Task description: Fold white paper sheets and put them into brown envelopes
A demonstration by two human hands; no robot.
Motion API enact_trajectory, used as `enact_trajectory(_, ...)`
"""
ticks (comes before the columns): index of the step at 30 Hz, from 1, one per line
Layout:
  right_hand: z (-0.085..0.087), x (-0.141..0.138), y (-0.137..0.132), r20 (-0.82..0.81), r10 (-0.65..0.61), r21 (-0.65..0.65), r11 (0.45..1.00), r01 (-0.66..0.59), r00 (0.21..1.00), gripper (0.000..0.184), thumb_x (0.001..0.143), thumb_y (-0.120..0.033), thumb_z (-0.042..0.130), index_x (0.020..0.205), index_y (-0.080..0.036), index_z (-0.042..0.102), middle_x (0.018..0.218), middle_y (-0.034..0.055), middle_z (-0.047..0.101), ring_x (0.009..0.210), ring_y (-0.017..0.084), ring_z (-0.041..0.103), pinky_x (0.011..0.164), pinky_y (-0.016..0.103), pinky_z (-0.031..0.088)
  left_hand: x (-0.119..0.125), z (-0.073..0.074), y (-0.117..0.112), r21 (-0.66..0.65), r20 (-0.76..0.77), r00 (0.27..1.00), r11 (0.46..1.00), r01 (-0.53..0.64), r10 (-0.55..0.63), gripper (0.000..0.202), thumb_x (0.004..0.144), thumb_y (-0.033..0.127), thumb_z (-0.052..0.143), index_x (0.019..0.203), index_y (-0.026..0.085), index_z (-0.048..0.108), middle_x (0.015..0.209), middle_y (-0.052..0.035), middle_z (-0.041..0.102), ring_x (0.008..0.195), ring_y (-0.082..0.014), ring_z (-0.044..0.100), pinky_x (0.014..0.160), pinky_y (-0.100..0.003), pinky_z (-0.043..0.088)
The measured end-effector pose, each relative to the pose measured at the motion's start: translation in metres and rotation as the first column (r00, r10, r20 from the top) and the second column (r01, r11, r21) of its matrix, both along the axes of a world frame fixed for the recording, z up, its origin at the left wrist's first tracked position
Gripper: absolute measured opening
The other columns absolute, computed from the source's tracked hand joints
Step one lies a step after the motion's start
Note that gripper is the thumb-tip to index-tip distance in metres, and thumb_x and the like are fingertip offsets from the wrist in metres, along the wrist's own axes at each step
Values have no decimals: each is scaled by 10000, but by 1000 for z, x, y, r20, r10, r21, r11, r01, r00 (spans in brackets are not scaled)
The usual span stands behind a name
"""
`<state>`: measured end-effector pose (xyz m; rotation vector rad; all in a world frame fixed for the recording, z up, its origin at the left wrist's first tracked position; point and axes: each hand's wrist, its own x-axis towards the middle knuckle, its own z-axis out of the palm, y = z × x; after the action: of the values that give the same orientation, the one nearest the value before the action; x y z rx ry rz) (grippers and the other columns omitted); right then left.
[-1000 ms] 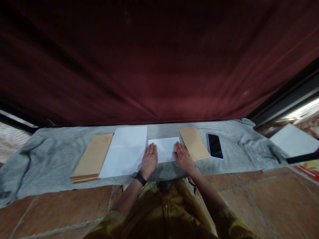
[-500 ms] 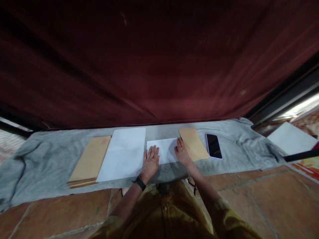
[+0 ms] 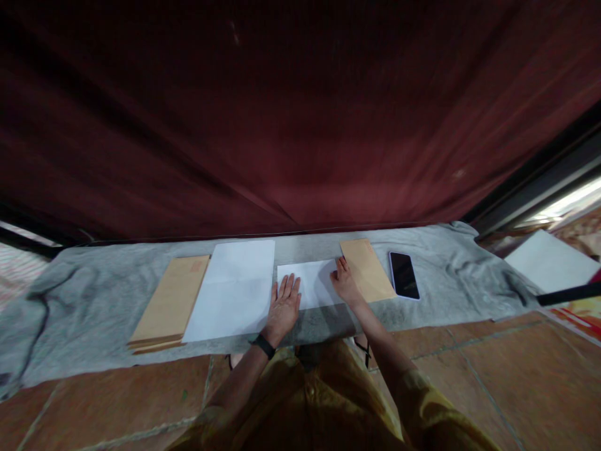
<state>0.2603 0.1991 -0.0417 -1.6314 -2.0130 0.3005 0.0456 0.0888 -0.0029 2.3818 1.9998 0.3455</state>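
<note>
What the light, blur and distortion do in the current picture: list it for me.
Head view: dim light, the red curtain fading nearly to black at the top; head view: glare at the right edge, a soft shadow on the grey cloth below the small paper; head view: wide-angle stretch toward the sides, print on the left-hand envelopes unreadable.

The red curtain (image 3: 291, 163) is very dark up top. Bright light (image 3: 575, 202) glares far right. The sides look stretched.

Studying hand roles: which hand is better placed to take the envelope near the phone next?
Probably the right hand: nearer the brown envelope, while the left hand lies flat on white paper.
</note>
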Motion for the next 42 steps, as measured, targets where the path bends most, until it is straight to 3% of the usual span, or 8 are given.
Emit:
enact_trajectory(4,7,-2,-16,-7,33,-11,999,-33,999,575,911,-147,433,1476,-44,455,1468,206,527,1396,268,474,1157,434,416,-2,1,1,4,17,1000,1000,5,-5,519,1024,281,309,1528,180,382,1602,-120,382,1512,-282,284,1217,-571,244)
enact_trajectory(9,23,-15,-50,-1,238,64,969,-237,971,538,966,-173,392,1499,-165,464,1505,120,514,1407,237,459,1174,451,398,6,7,3,12,-14,999,999,49,-49,489,1008,221,332,1474,141,456,1571,-140,431,1503,-267,308,1230,-534,248)
enact_trajectory(15,32,-39,-69,118,422,35,903,-428,899,480,1038,-244,339,1481,-119,475,1518,132,497,1416,235,442,1195,469,356,23,10,1,-25,36,986,986,163,-162,521,969,119,312,1469,40,437,1546,-173,457,1480,-233,357,1222,-437,304)
enact_trajectory(21,30,-35,-58,206,322,43,940,-337,924,469,1047,-297,379,1484,-162,482,1539,121,473,1452,257,394,1194,486,324,9,7,-2,-1,68,987,990,144,-143,495,1027,259,327,1492,124,432,1558,-128,452,1488,-243,342,1206,-471,329)
enact_trajectory(31,23,-16,-51,245,183,104,971,-213,952,493,1040,-332,407,1499,-159,457,1549,143,451,1446,273,398,1172,489,331,-12,0,-13,29,55,998,999,-20,18,517,1025,277,313,1487,68,415,1556,-182,439,1479,-253,361,1196,-453,359)
enact_trajectory(35,20,-11,-52,257,181,117,969,-216,949,499,1040,-333,403,1501,-148,448,1557,149,440,1443,282,398,1164,485,332,2,3,-8,22,55,998,999,-31,30,500,1022,256,315,1465,64,445,1545,-182,455,1471,-259,375,1208,-464,331)
enact_trajectory(39,18,-12,-52,261,181,123,968,-219,948,494,1046,-331,377,1492,-135,460,1560,156,434,1447,281,391,1164,485,328,25,5,3,6,79,992,995,98,-98,481,1027,271,341,1476,140,453,1573,-104,438,1496,-254,323,1214,-479,306)
enact_trajectory(42,17,-12,-52,261,190,125,965,-229,946,501,1046,-339,372,1492,-129,456,1561,164,430,1451,278,382,1164,492,324,32,4,14,0,88,989,993,116,-116,474,1029,276,343,1477,177,458,1576,-80,437,1499,-249,317,1217,-494,288)
